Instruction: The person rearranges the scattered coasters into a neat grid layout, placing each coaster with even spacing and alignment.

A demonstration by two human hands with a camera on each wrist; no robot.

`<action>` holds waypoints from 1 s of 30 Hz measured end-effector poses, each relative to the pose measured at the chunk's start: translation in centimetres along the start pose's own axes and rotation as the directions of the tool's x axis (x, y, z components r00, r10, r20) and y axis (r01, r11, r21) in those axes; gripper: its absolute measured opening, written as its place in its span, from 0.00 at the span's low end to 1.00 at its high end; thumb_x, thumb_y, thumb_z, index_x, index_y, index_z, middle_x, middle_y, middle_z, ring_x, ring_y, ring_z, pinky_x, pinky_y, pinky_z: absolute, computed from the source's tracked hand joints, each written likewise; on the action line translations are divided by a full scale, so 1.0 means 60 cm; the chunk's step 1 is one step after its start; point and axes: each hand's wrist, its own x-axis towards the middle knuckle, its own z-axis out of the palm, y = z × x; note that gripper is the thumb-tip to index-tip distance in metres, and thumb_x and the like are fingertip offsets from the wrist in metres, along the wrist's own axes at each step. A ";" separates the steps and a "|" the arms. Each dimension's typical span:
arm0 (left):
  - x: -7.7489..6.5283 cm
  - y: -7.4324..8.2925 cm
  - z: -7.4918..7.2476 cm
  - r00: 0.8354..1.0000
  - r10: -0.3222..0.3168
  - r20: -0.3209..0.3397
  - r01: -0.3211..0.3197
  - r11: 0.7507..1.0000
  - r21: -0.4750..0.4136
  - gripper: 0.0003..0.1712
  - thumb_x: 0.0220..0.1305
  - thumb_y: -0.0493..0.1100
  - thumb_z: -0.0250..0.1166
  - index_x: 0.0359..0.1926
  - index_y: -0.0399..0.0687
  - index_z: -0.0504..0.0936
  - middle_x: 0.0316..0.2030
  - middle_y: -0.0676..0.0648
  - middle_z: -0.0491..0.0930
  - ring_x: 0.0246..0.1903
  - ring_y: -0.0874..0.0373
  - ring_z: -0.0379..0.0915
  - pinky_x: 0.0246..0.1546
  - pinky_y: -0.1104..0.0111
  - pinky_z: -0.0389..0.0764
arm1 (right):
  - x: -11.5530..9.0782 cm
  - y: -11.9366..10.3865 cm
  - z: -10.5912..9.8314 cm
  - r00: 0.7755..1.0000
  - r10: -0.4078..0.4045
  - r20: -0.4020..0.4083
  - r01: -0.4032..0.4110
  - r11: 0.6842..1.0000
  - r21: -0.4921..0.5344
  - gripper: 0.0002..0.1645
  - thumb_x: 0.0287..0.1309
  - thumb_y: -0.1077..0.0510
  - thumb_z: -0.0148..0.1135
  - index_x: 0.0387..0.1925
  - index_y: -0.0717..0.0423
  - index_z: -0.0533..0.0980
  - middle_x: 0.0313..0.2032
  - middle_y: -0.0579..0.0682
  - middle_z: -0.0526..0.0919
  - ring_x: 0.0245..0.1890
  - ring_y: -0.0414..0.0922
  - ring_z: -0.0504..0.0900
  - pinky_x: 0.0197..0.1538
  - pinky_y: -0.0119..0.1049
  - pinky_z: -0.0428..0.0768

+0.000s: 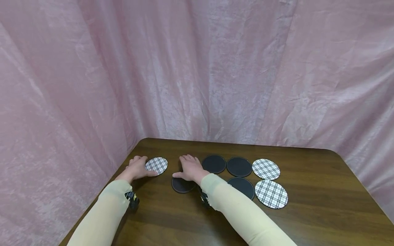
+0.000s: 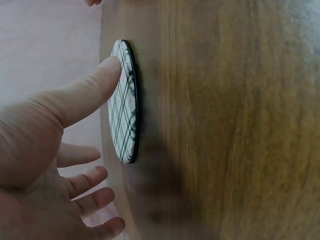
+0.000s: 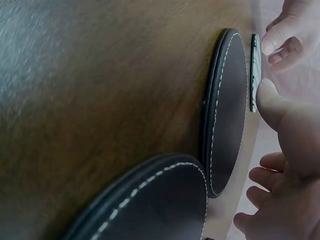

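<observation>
A round coaster with a white and dark plaid face [image 1: 159,164] lies on the table at the left. My left hand [image 1: 137,169] is beside it, fingers spread; in the left wrist view its thumb [image 2: 95,90] overlaps the plaid face. My right hand [image 1: 191,168] hovers over the far part of a black round coaster [image 1: 182,186], thumb toward the left hand and fingers extended. Seen from the right wrist, that black coaster [image 3: 230,115] has white edge stitching, and the right thumb [image 3: 272,102] lies apart from the fingers. Neither hand grips anything.
More black coasters [image 1: 213,164] lie right of my right hand, one [image 1: 241,187] partly behind the sleeve. Two plaid coasters [image 1: 266,168] [image 1: 271,194] end the rows at the right. The brown wooden table [image 1: 320,191] meets pink curtains [image 1: 215,75] at its back edge.
</observation>
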 end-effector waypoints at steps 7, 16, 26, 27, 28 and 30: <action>0.010 -0.002 0.007 0.999 -0.039 0.035 0.038 0.999 0.024 0.62 0.60 0.64 0.83 0.74 0.21 0.68 0.65 0.19 0.69 0.67 0.21 0.63 0.65 0.25 0.67 | 0.001 0.000 -0.001 1.000 -0.009 -0.004 0.009 1.000 0.014 0.53 0.75 0.33 0.68 0.84 0.61 0.64 0.82 0.57 0.67 0.84 0.54 0.60 0.83 0.53 0.58; 0.013 -0.001 0.010 0.997 -0.039 0.062 0.038 0.999 0.016 0.61 0.56 0.66 0.84 0.70 0.21 0.72 0.60 0.21 0.72 0.62 0.24 0.65 0.66 0.26 0.67 | 0.008 0.009 0.005 1.000 0.002 -0.007 -0.002 1.000 0.004 0.52 0.76 0.32 0.66 0.84 0.61 0.64 0.81 0.56 0.68 0.84 0.53 0.61 0.83 0.50 0.59; 0.016 0.011 0.013 0.998 -0.014 0.063 0.016 1.000 -0.022 0.60 0.55 0.61 0.87 0.70 0.21 0.70 0.58 0.22 0.74 0.62 0.25 0.68 0.64 0.31 0.72 | 0.004 0.004 0.004 1.000 -0.004 -0.027 0.004 1.000 0.015 0.50 0.75 0.35 0.69 0.81 0.63 0.68 0.78 0.58 0.72 0.82 0.53 0.64 0.82 0.47 0.61; 0.016 0.013 0.013 0.998 -0.011 0.061 0.012 1.000 -0.021 0.60 0.55 0.61 0.87 0.70 0.21 0.70 0.59 0.22 0.74 0.62 0.25 0.68 0.64 0.32 0.72 | 0.004 0.003 0.004 1.000 -0.006 -0.025 0.007 1.000 0.011 0.49 0.75 0.35 0.69 0.80 0.63 0.68 0.78 0.59 0.72 0.82 0.53 0.64 0.82 0.47 0.61; 0.017 0.016 0.014 0.998 -0.006 0.060 0.008 1.000 -0.024 0.60 0.55 0.61 0.87 0.70 0.21 0.70 0.59 0.23 0.74 0.62 0.25 0.68 0.64 0.32 0.73 | 0.005 0.003 0.004 1.000 -0.008 -0.024 0.008 1.000 0.011 0.49 0.75 0.35 0.69 0.80 0.64 0.69 0.78 0.59 0.73 0.82 0.53 0.65 0.82 0.47 0.61; 0.016 0.020 0.016 0.998 -0.002 0.062 0.004 0.999 -0.034 0.60 0.55 0.60 0.87 0.71 0.21 0.70 0.60 0.23 0.74 0.62 0.26 0.68 0.64 0.33 0.73 | 0.006 0.003 0.003 1.000 -0.008 -0.020 0.008 1.000 0.005 0.48 0.76 0.35 0.68 0.80 0.64 0.69 0.78 0.59 0.73 0.81 0.53 0.65 0.82 0.46 0.61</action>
